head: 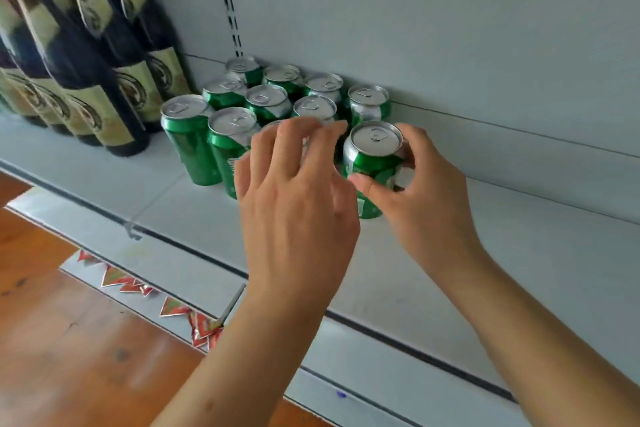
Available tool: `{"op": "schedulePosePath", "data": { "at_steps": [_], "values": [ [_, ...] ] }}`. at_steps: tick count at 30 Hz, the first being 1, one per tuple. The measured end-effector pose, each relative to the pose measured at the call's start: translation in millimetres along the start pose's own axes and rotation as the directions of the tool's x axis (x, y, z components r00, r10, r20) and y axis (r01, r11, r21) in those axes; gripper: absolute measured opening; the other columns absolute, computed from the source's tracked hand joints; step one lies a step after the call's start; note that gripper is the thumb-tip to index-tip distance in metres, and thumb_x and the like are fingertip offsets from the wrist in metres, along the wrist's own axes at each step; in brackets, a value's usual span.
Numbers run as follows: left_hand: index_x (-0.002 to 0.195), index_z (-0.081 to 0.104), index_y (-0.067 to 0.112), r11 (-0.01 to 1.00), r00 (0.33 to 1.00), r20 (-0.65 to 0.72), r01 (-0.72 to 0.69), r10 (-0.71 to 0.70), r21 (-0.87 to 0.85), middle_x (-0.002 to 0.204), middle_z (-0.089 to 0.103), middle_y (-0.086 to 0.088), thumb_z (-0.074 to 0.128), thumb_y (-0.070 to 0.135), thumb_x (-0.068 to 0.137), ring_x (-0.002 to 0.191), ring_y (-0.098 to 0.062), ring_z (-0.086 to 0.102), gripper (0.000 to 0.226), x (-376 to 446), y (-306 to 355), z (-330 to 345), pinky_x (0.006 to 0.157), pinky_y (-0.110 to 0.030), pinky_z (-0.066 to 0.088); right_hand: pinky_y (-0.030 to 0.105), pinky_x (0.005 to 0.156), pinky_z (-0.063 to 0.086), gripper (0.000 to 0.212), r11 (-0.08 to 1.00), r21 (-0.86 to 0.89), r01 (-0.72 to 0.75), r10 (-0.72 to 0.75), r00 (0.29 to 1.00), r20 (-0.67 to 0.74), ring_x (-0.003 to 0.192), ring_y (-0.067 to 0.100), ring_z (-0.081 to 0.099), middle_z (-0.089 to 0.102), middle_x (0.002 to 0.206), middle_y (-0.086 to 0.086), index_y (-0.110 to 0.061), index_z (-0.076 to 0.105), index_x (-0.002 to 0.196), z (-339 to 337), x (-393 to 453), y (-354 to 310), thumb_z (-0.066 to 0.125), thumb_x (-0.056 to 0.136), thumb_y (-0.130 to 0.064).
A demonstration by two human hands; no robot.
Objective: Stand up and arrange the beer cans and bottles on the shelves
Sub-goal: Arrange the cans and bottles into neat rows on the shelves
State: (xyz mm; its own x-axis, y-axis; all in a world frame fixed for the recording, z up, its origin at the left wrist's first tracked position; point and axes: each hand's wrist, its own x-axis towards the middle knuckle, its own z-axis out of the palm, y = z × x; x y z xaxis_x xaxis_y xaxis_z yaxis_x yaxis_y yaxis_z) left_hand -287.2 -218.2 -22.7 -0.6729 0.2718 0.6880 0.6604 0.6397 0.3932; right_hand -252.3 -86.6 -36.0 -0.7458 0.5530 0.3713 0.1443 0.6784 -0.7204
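Now right hand [420, 184] fingers grip an upright green can [372, 163]; left hand [294, 191] fingers spread, holding nothing.

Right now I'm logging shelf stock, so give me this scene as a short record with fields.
shelf: pale grey shelf
bottles: dark bottles standing at left
cans: green cans upright in rows
right hand: right hand holds front can, which stands upright
left hand: left hand open over a can, fingers spread

Glossy green metal cans [188, 140], dark glass bottles [104, 87], matt grey shelf [519, 253], wood floor [69, 340]
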Motion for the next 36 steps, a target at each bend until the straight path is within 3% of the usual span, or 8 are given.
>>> {"op": "schedulePosePath", "data": {
  "at_steps": [9, 13, 17, 22, 25, 28, 32, 36],
  "values": [
    [0.135, 0.052, 0.009, 0.998, 0.979, 0.193, 0.053, -0.058, 0.032, 0.139, 0.048, -0.005, 0.063, 0.013, 0.082, 0.133, -0.024, 0.039, 0.055, 1, -34, 9, 0.108, -0.034, 0.031, -0.002, 0.074, 0.03, 0.075, 0.997, -0.051, -0.059, 0.056, 0.996, -0.073, 0.097, 0.01, 0.049, 0.05, 0.116, 0.001, -0.018, 0.042, 0.141, 42, 25, 4, 0.077, 0.078, -0.041],
    [0.135, 0.051, 0.01, 0.981, 0.987, 0.158, 0.03, 0.001, -0.193, 0.137, 0.049, -0.004, 0.058, 0.004, 0.082, 0.128, -0.022, 0.044, 0.054, -16, -1, 21, 0.106, -0.032, 0.036, 0.018, 0.094, 0.037, 0.083, 0.993, -0.065, -0.096, 0.087, 0.987, -0.138, 0.123, 0.017, 0.05, 0.045, 0.139, 0.005, -0.014, 0.027, 0.151, 4, 14, 6, 0.066, 0.086, -0.049],
    [0.134, 0.049, 0.021, 0.871, 0.896, 0.442, 0.18, 0.047, -0.457, 0.128, 0.048, 0.007, 0.056, 0.009, 0.089, 0.112, -0.008, 0.05, 0.047, -60, 81, 46, 0.083, -0.008, 0.038, 0.031, 0.095, 0.046, 0.05, 0.978, -0.201, -0.055, -0.045, 0.887, -0.46, 0.114, 0.016, 0.054, 0.053, 0.127, 0.004, -0.009, 0.047, 0.136, -87, -16, 33, 0.06, 0.094, -0.032],
    [0.138, 0.045, 0.026, 0.778, 0.721, 0.645, 0.245, 0.252, -0.578, 0.134, 0.045, 0.009, 0.055, 0.017, 0.093, 0.112, -0.005, 0.052, 0.047, -116, 204, 76, 0.087, -0.012, 0.035, 0.013, 0.096, 0.038, 0.043, 0.881, -0.404, -0.245, -0.075, 0.772, -0.631, 0.115, 0.023, 0.053, 0.052, 0.126, 0.01, -0.006, 0.053, 0.129, -213, -69, 112, 0.061, 0.091, -0.026],
    [0.139, 0.045, 0.023, 0.757, 0.688, 0.663, 0.255, 0.296, -0.602, 0.132, 0.046, 0.007, 0.055, 0.018, 0.093, 0.11, -0.006, 0.052, 0.047, -131, 256, 97, 0.084, -0.01, 0.032, -0.001, 0.091, 0.022, 0.053, 0.794, -0.46, -0.397, -0.053, 0.71, -0.703, 0.123, 0.023, 0.045, 0.045, 0.135, 0.012, -0.007, 0.047, 0.135, -270, -93, 156, 0.062, 0.09, -0.032],
    [0.14, 0.043, 0.022, 0.772, 0.652, 0.695, 0.26, 0.303, -0.58, 0.134, 0.046, 0.005, 0.054, 0.018, 0.093, 0.112, -0.007, 0.052, 0.048, -140, 294, 116, 0.083, -0.012, 0.032, 0.014, 0.1, 0.019, 0.081, 0.701, -0.438, -0.563, 0.039, 0.644, -0.764, 0.135, 0.026, 0.032, 0.03, 0.15, 0.012, -0.011, 0.029, 0.149, -313, -107, 196, 0.067, 0.085, -0.043],
    [0.139, 0.045, 0.022, 0.783, 0.64, 0.717, 0.282, 0.277, -0.554, 0.134, 0.048, 0.004, 0.056, 0.019, 0.092, 0.109, -0.01, 0.055, 0.049, -147, 321, 138, 0.084, -0.016, 0.035, 0.019, 0.106, 0.018, 0.107, 0.766, -0.216, -0.605, 0.31, 0.642, -0.701, 0.143, 0.024, 0.024, 0.024, 0.156, 0.011, -0.01, 0.006, 0.154, -348, -98, 243, 0.074, 0.08, -0.046],
    [0.137, 0.047, 0.023, 0.777, 0.691, 0.677, 0.272, 0.253, -0.568, 0.131, 0.05, 0.004, 0.064, 0.025, 0.09, 0.109, -0.007, 0.055, 0.05, -145, 325, 149, 0.083, -0.013, 0.038, 0.022, 0.084, 0.042, 0.076, 0.806, -0.149, -0.572, 0.328, 0.642, -0.693, 0.113, 0.021, 0.057, 0.058, 0.125, 0.004, -0.013, 0.046, 0.135, -365, -86, 266, 0.079, 0.073, -0.041]
  ]
}}
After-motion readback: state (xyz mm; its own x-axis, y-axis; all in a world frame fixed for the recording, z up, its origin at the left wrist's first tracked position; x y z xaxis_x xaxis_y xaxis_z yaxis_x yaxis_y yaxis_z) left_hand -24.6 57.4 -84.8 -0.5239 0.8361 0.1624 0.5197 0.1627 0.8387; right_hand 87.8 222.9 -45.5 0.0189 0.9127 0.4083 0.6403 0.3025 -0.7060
